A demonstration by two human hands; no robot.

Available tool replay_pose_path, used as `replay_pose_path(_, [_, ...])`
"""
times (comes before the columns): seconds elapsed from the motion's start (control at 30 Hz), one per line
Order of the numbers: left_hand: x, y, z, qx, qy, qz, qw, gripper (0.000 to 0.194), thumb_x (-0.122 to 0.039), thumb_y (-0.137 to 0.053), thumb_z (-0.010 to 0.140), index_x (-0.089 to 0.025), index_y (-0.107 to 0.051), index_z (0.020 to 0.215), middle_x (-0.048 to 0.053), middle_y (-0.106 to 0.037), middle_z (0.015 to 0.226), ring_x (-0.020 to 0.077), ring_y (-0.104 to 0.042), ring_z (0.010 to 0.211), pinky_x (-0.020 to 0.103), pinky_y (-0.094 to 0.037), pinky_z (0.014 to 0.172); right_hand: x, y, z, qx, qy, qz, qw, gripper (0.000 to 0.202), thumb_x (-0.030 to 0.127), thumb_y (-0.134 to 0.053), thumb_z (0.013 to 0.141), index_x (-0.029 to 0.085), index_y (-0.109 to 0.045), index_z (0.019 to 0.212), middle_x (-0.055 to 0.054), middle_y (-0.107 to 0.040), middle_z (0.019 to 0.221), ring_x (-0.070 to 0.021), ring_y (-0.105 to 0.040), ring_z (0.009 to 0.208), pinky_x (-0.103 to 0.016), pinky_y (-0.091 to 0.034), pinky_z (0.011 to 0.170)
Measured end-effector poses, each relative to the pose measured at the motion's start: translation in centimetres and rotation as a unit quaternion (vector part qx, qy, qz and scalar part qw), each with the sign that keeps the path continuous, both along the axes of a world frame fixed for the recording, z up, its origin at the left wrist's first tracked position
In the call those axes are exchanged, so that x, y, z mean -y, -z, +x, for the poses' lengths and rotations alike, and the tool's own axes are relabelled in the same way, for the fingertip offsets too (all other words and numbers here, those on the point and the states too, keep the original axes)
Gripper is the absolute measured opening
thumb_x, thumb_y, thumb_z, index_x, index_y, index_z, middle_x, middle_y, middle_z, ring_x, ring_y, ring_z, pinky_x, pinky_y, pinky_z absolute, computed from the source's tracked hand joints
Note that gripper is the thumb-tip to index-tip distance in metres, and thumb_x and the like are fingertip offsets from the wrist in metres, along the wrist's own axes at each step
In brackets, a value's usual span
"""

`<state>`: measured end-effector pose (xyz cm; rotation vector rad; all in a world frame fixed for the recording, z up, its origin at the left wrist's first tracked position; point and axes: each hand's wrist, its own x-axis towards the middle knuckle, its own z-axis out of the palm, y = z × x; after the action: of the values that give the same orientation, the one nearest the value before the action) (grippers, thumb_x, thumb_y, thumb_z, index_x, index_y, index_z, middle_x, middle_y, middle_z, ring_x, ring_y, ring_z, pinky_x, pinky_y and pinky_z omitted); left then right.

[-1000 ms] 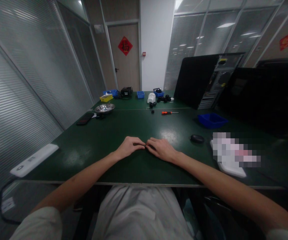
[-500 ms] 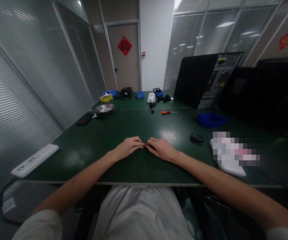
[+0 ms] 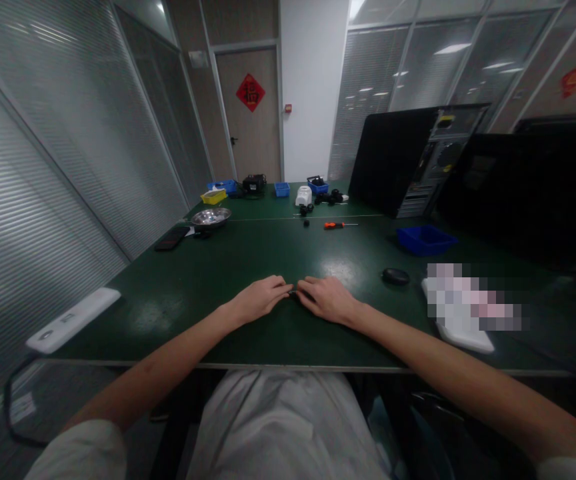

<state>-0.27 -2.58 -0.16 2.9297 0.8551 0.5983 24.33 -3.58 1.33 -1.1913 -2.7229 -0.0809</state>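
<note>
My left hand (image 3: 263, 297) and my right hand (image 3: 327, 299) rest low over the green table (image 3: 248, 257), fingertips nearly meeting in front of me. Both are closed in a pinch around a small dark thing (image 3: 293, 292) between them, too small to name. Beyond the hands, an orange-handled screwdriver (image 3: 335, 225) and a small black piece (image 3: 307, 223) lie on the table.
A black mouse (image 3: 395, 276), a blue tray (image 3: 425, 240) and a white object (image 3: 468, 339), partly pixelated, are at right. A metal bowl (image 3: 211, 217), a phone (image 3: 172, 239) and a white power strip (image 3: 74, 320) are at left. A computer case (image 3: 393, 160) stands behind.
The fingertips have drawn slightly apart, and a little more of the small dark thing shows between them. The view has shifted very slightly.
</note>
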Motion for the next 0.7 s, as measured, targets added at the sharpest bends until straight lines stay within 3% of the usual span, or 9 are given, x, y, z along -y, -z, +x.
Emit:
replay_pose_path(0.33, [-0.01,0.01,-0.01,0.015,-0.008,-0.018,1.0,0.036,-0.027,-0.044,0.106,-0.016,-0.065,0.133,0.013,-0.062,0.113,0.0206,-0.061,0.101,0.033,-0.051,0.091,0.49,-0.46,0.28,-0.006,0.037,0.003,0.999,0.031,0.041,-0.041,0.105,0.021,-0.064,0.104,-0.007,-0.07,0.094,-0.018,-0.062,0.074,-0.03,-0.027,0.063])
replay_pose_path(0.7, [-0.34,-0.25,0.09,0.072,0.021,-0.096,0.993,0.033,-0.027,-0.047,0.106,-0.017,-0.072,0.124,0.011,-0.065,0.112,0.0193,-0.063,0.103,0.031,-0.051,0.094,0.65,-0.17,-0.4,-0.019,0.009,0.01,1.0,0.035,0.04,-0.035,0.108,0.02,-0.063,0.11,-0.007,-0.068,0.1,-0.0152,-0.06,0.072,-0.03,-0.024,0.06])
